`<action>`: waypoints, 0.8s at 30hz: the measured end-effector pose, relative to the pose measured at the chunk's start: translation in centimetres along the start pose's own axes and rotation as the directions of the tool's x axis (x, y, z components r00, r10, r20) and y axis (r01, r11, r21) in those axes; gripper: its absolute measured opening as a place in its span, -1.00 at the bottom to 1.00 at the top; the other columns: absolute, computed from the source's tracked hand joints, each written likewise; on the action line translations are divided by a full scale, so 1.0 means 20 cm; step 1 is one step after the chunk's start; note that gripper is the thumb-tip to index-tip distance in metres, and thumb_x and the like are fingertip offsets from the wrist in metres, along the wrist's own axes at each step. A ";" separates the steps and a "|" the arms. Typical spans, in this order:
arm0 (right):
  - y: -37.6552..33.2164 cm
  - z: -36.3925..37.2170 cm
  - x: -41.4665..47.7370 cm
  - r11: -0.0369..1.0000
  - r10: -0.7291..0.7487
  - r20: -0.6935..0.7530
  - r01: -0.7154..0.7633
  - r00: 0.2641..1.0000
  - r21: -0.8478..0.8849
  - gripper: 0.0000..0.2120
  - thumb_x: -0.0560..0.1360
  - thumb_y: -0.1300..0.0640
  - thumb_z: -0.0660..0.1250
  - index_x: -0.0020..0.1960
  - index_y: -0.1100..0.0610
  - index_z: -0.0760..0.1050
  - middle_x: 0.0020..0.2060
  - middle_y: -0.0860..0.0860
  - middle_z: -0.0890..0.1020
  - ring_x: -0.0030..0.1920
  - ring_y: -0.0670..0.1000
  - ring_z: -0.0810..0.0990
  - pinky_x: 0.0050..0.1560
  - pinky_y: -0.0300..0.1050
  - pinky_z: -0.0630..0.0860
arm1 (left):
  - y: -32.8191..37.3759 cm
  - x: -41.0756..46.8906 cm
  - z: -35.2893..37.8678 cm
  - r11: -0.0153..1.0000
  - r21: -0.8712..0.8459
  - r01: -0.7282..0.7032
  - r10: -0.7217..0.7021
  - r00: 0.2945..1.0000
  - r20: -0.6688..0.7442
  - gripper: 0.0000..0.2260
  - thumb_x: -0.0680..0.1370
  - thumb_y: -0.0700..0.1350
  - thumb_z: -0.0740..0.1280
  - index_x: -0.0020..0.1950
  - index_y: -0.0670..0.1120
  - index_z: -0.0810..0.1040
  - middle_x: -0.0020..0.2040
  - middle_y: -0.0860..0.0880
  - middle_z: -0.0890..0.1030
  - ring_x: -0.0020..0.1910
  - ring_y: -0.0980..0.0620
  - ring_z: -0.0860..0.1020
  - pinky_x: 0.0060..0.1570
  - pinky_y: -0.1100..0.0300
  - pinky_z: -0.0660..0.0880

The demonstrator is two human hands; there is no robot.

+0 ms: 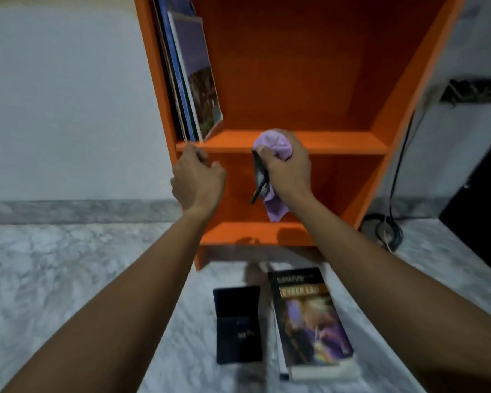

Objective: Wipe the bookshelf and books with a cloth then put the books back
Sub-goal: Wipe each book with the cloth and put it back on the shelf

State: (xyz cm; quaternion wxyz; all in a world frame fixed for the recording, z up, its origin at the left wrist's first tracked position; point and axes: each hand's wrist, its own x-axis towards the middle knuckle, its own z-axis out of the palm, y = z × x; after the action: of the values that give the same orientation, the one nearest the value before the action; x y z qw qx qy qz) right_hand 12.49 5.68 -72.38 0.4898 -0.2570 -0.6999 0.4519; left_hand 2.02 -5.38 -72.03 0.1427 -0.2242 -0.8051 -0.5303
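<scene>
Head cam: my right hand (287, 168) is clenched round a bunched soft lilac cloth (274, 143) & a slim black object (260, 177), at the mid-shelf front edge of the smooth orange board bookshelf (323, 143). Cloth's light, floppy; best held wadded. Left hand (197, 180) curled by shelf edge, can't tell if gripping. Glossy paperback (309, 321) on grey marble floor (97, 279): prob. slippery, take by spine.

One bookshelf (295, 66), one cloth (272, 143), two hands (199, 182) (288, 165), several books (199, 80) leaning inside, two on the floor (312, 321) (237, 324).
</scene>
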 end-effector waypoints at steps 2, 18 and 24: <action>0.13 -0.10 -0.16 0.999 0.050 -0.065 -0.051 0.997 -0.013 -0.80 0.54 -0.03 0.41 0.15 -0.13 0.54 0.06 -0.07 0.65 0.05 -0.06 0.63 0.01 -0.07 0.56 | -0.06 -0.22 0.01 0.999 -0.002 0.046 -0.046 0.995 0.084 -0.87 0.46 -0.13 0.38 -0.03 -0.02 0.49 -0.21 0.09 0.52 -0.17 -0.02 0.48 -0.17 0.11 0.34; 1.10 -0.77 -1.35 0.567 0.579 0.139 -0.275 0.803 -0.776 -0.44 0.61 0.08 0.28 0.57 -0.01 0.22 0.48 0.21 0.27 0.36 0.27 0.43 0.19 0.23 0.57 | -0.70 -1.52 0.36 0.797 0.412 0.441 -0.561 0.290 0.775 -0.59 0.59 0.05 0.35 0.08 -0.34 0.61 0.06 -0.30 0.65 0.01 -0.22 0.63 -0.22 0.12 0.39; 1.14 -0.79 -1.37 0.566 0.580 0.123 -0.290 0.805 -0.772 -0.51 0.60 0.05 0.29 0.51 -0.12 0.34 0.44 0.10 0.38 0.29 0.19 0.54 0.15 0.09 0.56 | -0.74 -1.49 0.42 0.707 0.321 0.630 -0.599 0.293 0.745 -0.74 0.49 -0.02 0.47 -0.08 -0.23 0.65 -0.06 -0.23 0.71 -0.06 -0.23 0.69 0.01 -0.12 0.65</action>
State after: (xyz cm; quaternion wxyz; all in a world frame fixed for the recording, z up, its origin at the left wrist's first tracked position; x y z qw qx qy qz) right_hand 35.75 0.26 -103.27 0.0800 -0.5068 -0.8088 0.2873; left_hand 20.05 -8.79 -100.96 -0.4584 -0.1165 -0.7890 -0.3922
